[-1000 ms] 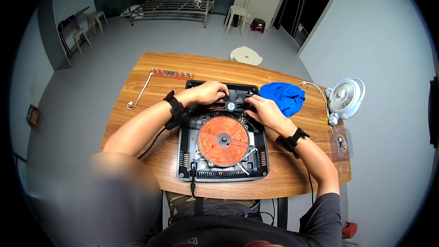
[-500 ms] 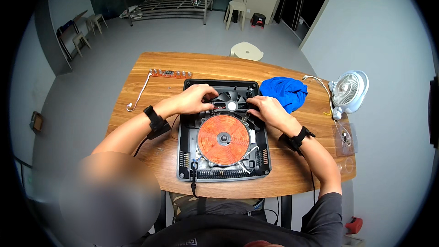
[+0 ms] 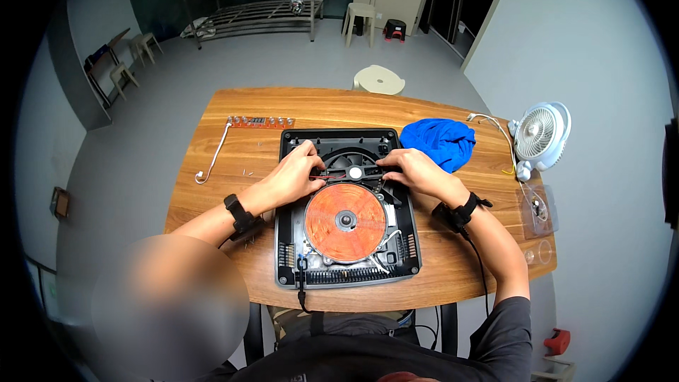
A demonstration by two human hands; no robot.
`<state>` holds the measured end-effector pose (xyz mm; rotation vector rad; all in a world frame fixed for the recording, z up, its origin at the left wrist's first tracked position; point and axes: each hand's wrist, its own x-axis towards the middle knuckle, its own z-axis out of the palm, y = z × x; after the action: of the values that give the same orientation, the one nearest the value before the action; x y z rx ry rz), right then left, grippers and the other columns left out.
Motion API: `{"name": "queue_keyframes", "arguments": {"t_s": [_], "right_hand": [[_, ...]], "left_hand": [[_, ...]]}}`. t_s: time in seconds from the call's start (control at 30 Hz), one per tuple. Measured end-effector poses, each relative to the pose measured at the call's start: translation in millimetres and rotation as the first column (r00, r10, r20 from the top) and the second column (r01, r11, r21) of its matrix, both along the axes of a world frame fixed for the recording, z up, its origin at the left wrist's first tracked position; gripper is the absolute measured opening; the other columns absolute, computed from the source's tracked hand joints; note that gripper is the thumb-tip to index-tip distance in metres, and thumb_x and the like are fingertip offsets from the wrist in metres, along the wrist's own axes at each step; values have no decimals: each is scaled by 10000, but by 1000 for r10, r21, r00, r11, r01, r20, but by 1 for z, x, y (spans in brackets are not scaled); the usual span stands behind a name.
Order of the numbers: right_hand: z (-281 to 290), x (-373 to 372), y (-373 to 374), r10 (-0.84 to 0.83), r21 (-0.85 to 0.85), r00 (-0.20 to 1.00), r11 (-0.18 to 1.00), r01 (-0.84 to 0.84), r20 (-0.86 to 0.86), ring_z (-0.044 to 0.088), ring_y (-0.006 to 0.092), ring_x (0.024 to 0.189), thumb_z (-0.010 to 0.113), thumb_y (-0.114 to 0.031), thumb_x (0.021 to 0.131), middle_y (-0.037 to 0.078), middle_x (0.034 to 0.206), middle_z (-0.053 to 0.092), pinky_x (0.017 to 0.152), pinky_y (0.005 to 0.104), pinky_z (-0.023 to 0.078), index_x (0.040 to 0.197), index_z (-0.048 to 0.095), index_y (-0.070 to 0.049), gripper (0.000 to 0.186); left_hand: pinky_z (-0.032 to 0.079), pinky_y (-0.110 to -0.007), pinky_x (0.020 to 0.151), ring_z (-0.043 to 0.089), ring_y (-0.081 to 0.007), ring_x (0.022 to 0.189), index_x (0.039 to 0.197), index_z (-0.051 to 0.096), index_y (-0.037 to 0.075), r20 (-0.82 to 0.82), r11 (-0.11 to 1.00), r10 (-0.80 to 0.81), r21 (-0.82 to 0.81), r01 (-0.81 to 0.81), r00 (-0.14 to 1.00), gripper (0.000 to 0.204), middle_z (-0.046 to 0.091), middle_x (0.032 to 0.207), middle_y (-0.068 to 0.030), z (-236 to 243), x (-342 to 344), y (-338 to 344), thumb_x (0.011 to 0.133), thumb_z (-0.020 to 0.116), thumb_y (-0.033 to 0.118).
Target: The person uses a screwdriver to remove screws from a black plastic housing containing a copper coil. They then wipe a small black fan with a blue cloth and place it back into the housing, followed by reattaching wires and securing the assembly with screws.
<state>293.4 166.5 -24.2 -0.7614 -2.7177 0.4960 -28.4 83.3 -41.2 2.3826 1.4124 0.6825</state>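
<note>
**Cooker open, fan still seated**

The opened induction cooker (image 3: 346, 205) lies mid-table, top cover off, copper coil (image 3: 346, 222) exposed nearest the person. Beyond it, left hand (image 3: 293, 173) and right hand (image 3: 410, 168) press curled fingers on the black fan (image 3: 353, 164); whether they grip anything cannot be told. Farther back lies a detached control strip (image 3: 258, 122)

An opened cooker (image 3: 346, 209) sits mid-tabletop (image 3: 212, 191), coil (image 3: 345, 222) inside; cloth (image 3: 440, 143) toward the far right, fan (image 3: 541, 134) at the right edge, circuit strip (image 3: 258, 122) far left.

Grey floor, pale walls, wooden table (image 3: 233, 191), stools (image 3: 361, 18), metal shelving (image 3: 247, 0).
</note>
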Motion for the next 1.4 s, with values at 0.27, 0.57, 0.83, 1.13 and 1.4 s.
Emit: {"name": "queue_keyframes", "arguments": {"t_s": [0.27, 0.57, 0.83, 1.13, 1.4], "right_hand": [[4, 4, -3, 3, -78, 1000, 997, -2, 15, 680, 369, 1025, 785, -162, 871, 159, 1058, 707, 898, 448, 549, 1180, 739, -3, 350], [-12, 6, 12, 61, -8, 998, 998, -61, 5, 687, 378, 949, 798, -153, 853, 167, 1007, 714, 838, 445, 558, 1179, 750, -11, 358], [-11, 2, 19, 68, -110, 998, 991, -69, -12, 714, 375, 986, 829, -129, 824, 189, 1041, 744, 858, 438, 573, 1088, 752, 30, 318], [-9, 1, 18, 9, -164, 1000, 986, -5, 19, 718, 372, 982, 834, -97, 810, 193, 1027, 747, 849, 431, 574, 1073, 747, 36, 307], [-3, -2, 17, -21, -174, 998, 984, 32, 60, 732, 359, 988, 837, -77, 797, 190, 1002, 763, 839, 427, 578, 1071, 761, 11, 298]], "left_hand": [[566, -381, 866, 643, -295, 990, 1089, 757, -42, -3, 1000, 21, -18, -21, 1000, 322, 568, 1068, -132, 0, 0, 1, 819, 835, 115], [553, -383, 844, 643, -283, 963, 1072, 765, -43, -21, 994, 61, -93, -63, 998, 332, 581, 1042, -124, 8, 5, 5, 792, 855, 112], [560, -382, 829, 670, -285, 928, 1057, 766, -44, -10, 988, 93, -123, -93, 996, 330, 614, 1039, -127, 3, 5, 8, 784, 866, 112], [574, -328, 785, 702, -209, 853, 1073, 753, -8, 53, 978, 97, -190, -85, 994, 252, 653, 981, -102, 23, 0, -2, 844, 823, 71], [568, -316, 718, 712, -191, 787, 990, 732, -17, 33, 979, 100, -182, -92, 994, 99, 691, 888, -101, 21, -22, -9, 906, 754, 30]]}}
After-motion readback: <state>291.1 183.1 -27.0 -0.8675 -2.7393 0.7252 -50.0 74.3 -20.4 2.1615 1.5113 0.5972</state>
